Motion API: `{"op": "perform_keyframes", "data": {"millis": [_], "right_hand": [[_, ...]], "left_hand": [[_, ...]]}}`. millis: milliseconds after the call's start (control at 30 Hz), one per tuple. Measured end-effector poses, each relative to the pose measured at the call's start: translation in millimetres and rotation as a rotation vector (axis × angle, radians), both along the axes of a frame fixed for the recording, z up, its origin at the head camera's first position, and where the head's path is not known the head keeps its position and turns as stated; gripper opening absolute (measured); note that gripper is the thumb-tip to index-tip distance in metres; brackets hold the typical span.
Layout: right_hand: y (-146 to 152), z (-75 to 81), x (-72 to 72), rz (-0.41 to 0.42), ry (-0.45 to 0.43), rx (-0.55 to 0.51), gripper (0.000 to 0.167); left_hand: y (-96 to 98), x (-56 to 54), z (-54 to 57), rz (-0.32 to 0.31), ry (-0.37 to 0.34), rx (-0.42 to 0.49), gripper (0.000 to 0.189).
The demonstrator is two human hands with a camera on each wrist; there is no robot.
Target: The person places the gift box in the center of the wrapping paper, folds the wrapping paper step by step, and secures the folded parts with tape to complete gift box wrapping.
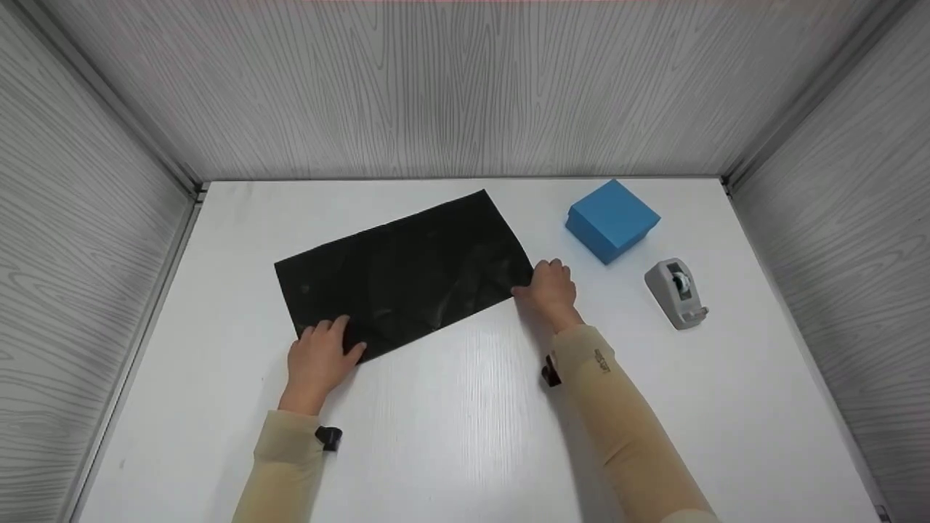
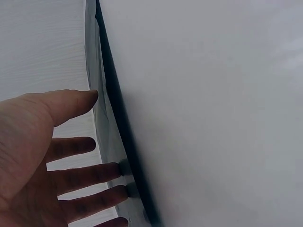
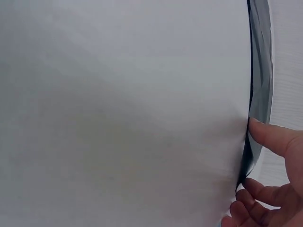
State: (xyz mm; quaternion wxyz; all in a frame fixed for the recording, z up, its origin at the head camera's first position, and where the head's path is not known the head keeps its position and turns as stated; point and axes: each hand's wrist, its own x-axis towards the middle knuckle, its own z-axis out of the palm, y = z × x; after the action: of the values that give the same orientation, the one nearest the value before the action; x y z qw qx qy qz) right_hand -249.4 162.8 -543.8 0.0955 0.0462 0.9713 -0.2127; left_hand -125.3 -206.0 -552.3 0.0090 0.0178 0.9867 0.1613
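Pressing flat: left hand (image 1: pixel 317 357), right hand (image 1: pixel 550 288) on glossy black rectangular sheet (image 1: pixel 407 272)

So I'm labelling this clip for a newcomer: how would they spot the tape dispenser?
Start at the white table and go to its right side, past the right hand. Just nearer than the blue box sits the tape dispenser: grey, wedge-shaped, the only one holding a roll.
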Motion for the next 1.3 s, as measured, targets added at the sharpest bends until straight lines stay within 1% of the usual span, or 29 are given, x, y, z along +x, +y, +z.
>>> {"op": "perform_keyframes", "data": {"millis": [133,233,300,400,467,533,633,700,767,833,933,1033,1167,1300], "right_hand": [[-1,-1.0,0.5,0.002,0.008,-0.021,0.048],[-1,-1.4,-0.2,0.000,0.015,-0.068,0.041],[-2,-1.5,-0.9,-0.004,0.024,-0.124,0.036],[-2,-0.2,-2.2,-0.012,0.049,-0.239,0.031],[-2,2.0,-2.8,-0.024,0.063,-0.334,0.034],[-2,4.4,-3.5,-0.043,0.075,-0.428,0.042],[-1,7.8,-5.0,-0.105,0.084,-0.537,0.053],[-1,9.8,-6.0,-0.164,0.089,-0.588,0.052],[0,11.8,-6.8,-0.219,0.097,-0.603,0.045],[1,13.5,-6.8,-0.255,0.106,-0.598,0.038],[4,15.2,-5.0,-0.274,0.094,-0.559,0.032],[10,17.1,-1.1,-0.287,0.048,-0.529,0.030],[18,21.8,6.4,-0.307,-0.017,-0.570,0.027],[27,27.8,15.0,-0.304,-0.051,-0.627,0.023]], "left_hand": [[0.2,-0.5,-0.7,0.001,0.002,0.000,0.058],[0.4,-0.6,0.2,0.003,-0.003,0.004,0.058],[0.3,-0.6,0.8,0.005,-0.006,0.007,0.058],[0.1,-0.8,1.5,0.005,-0.005,0.008,0.058],[-0.1,-0.9,1.6,0.004,-0.002,0.006,0.058],[-0.3,-1.1,1.9,0.002,-0.001,0.004,0.057],[-0.6,-1.3,2.5,0.001,-0.004,0.005,0.056],[-0.9,-1.3,3.1,0.001,-0.008,0.010,0.056],[-1.2,-1.3,3.6,0.000,-0.010,0.013,0.056],[-1.9,-1.0,3.8,-0.001,-0.011,0.013,0.055],[-3.5,-0.8,3.4,0.002,-0.011,0.016,0.055],[-5.3,-0.7,4.2,0.009,-0.019,0.032,0.055],[-6.7,0.8,6.6,0.011,-0.025,0.063,0.055],[-6.4,2.6,6.9,0.007,-0.019,0.087,0.055]]}}
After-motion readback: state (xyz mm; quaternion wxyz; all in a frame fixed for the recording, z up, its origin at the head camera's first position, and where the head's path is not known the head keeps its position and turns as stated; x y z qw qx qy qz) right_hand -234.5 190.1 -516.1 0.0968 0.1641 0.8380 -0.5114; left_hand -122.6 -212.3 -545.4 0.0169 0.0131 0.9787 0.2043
